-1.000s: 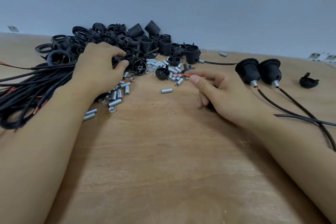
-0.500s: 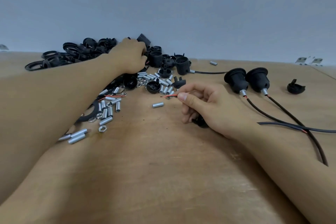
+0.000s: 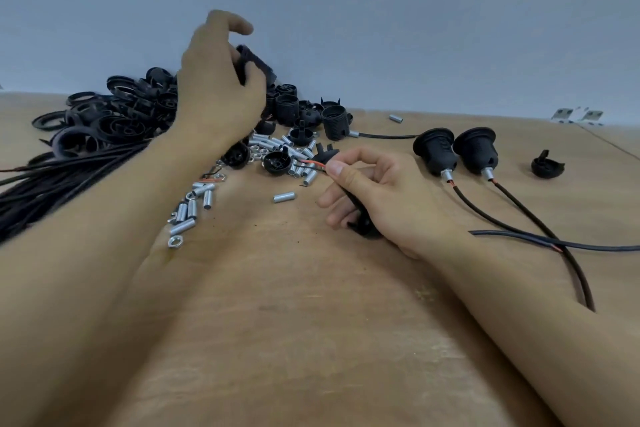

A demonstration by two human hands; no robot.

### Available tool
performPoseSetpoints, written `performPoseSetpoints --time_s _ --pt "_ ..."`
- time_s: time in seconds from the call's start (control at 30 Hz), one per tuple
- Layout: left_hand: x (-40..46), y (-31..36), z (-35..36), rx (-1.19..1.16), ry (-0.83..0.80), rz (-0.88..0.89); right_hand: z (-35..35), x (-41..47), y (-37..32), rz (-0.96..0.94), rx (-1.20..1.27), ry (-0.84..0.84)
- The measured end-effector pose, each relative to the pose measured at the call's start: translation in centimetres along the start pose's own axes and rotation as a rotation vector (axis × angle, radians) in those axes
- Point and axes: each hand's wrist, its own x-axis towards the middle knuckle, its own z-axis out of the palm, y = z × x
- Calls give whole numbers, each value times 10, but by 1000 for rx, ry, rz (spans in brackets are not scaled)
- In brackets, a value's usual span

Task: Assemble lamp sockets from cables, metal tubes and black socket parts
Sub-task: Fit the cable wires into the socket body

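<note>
My left hand is raised above the pile of black socket parts and grips a black threaded socket body, index finger sticking up. My right hand rests on the wooden table and pinches a black cable whose red and black wire ends poke out past the thumb. Short metal tubes and nuts lie scattered between the hands. Two assembled sockets with cables lie to the right.
A bundle of black cables lies at the left edge. One socket body with a cable stands behind the tubes. A lone black cap lies at far right. A loose cable crosses the right side. A grey wall rises behind.
My left hand has lifted a black socket body up out of the pile. My right hand has kept its pinch on the cable and hardly moved.
</note>
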Motion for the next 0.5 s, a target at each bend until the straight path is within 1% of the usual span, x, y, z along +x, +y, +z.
performPoseSetpoints --time_s 0.03,0.1,0.17,0.2,0.23,0.3,0.37,0.43,0.5 --pt "-18 10 -4 -53 -28 18 1 0 -1 1 13 12" --pt "-56 24 -7 -148 -145 16 2 -1 -2 -6 18 37" --pt "-81 33 -7 -324 -257 -90 2 -2 -2 -31 -11 51" --pt "-88 33 -6 -410 -278 -148 2 -2 -2 -48 -27 50" --pt "-92 32 -4 -457 -289 -189 2 -2 -2 -66 -41 52" --pt "-99 30 1 -473 -339 -240 3 -4 -2 -103 -67 66" --pt "-104 30 6 -454 -411 -180 4 -4 -2 -129 -77 81" --pt "-106 29 9 -467 -426 -91 3 -4 -4 -133 -69 77" --pt "-104 29 9 -547 -431 -128 3 -5 -6 -132 -60 71"
